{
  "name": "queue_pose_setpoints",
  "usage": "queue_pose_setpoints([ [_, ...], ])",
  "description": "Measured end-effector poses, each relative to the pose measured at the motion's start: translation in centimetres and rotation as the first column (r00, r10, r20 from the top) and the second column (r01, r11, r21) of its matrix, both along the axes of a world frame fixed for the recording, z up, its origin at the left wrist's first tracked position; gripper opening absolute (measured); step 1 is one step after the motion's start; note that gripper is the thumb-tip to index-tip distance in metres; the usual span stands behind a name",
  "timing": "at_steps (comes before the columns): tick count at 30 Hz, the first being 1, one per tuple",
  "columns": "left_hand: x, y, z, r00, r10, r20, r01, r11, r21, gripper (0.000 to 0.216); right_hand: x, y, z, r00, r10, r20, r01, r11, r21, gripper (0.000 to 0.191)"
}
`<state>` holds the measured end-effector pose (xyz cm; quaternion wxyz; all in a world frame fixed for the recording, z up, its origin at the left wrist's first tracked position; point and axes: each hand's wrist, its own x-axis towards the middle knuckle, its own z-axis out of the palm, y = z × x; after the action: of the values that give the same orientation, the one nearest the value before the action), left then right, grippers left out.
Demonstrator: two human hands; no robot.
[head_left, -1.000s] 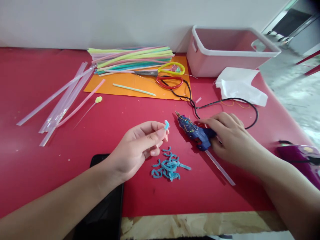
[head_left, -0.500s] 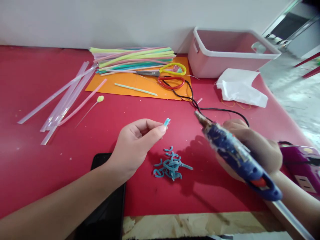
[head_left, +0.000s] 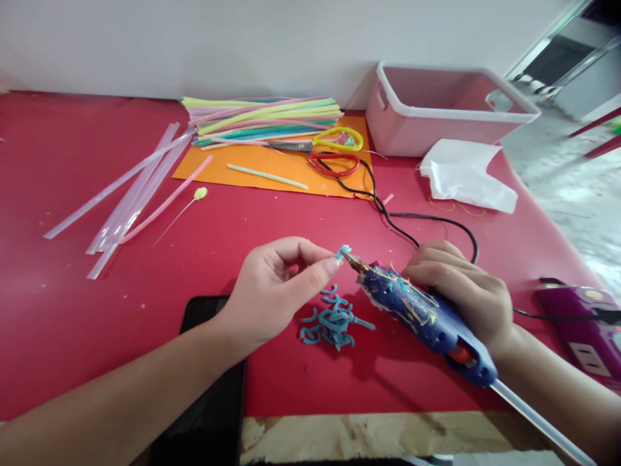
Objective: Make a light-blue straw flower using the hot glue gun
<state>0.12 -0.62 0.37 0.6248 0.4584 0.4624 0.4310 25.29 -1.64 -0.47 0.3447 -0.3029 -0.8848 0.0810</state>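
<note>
Red tabletop [head_left: 58, 323] against a white wall [head_left: 194, 39]; a bare plywood edge [head_left: 339, 437] shows at the near side.

Left hand [head_left: 272, 291]: thumb and forefinger pinched on a blue straw piece [head_left: 345, 249], a short curled bit held just above the table near its centre. Other fingers loosely curled.

Right hand [head_left: 460, 291]: wrapped around a glue gun [head_left: 427, 314], blue body flecked with scraps and dried glue. Gun tilted, nozzle [head_left: 352, 259] pointing up-left at the blue straw piece. Touching or a hair apart, cannot tell. Clear glue stick [head_left: 533, 417] juts from the rear of the gun toward the lower right. Black cord [head_left: 436, 220] runs from behind the right hand back toward the orange sheet [head_left: 252, 169].

Below the nozzle and left fingertips: small heap of blue curls [head_left: 332, 321] on the table. Black phone [head_left: 208, 388] lies under the left forearm at the near edge.

Far side: orange sheet carries a bundle of coloured straws [head_left: 266, 116], scissors [head_left: 310, 144] with a yellow handle loop and a red loop just beside it, and one pale green straw [head_left: 266, 176].

Left: loose clear tubes [head_left: 130, 188] fanned out; a yellow-tipped pin [head_left: 200, 193] near them.

Right: pink bin [head_left: 436, 136] at the wall, crumpled white sheet [head_left: 466, 175] in front of it, purple object [head_left: 582, 317] at the frame edge, partly cut off.
</note>
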Motion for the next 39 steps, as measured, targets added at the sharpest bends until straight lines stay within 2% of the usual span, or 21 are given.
queue_pose_setpoints([
  [7,0.03,-0.01,0.23,1.000,-0.008,-0.019,0.008,1.000,0.020,0.014,0.29,-0.01,-0.30,1.000,-0.009,-0.015,0.009,1.000,-0.027,0.012],
  [20,-0.04,-0.02,0.26,1.000,-0.026,-0.016,0.027,0.999,0.031,0.013,-0.05,-0.10,0.01,1.000,-0.017,-0.002,0.017,1.000,0.023,0.011],
  [39,0.09,-0.05,0.35,0.999,-0.022,-0.023,0.023,0.998,0.050,0.011,0.17,-0.04,0.04,1.000,-0.029,-0.001,0.029,0.999,0.023,0.006],
])
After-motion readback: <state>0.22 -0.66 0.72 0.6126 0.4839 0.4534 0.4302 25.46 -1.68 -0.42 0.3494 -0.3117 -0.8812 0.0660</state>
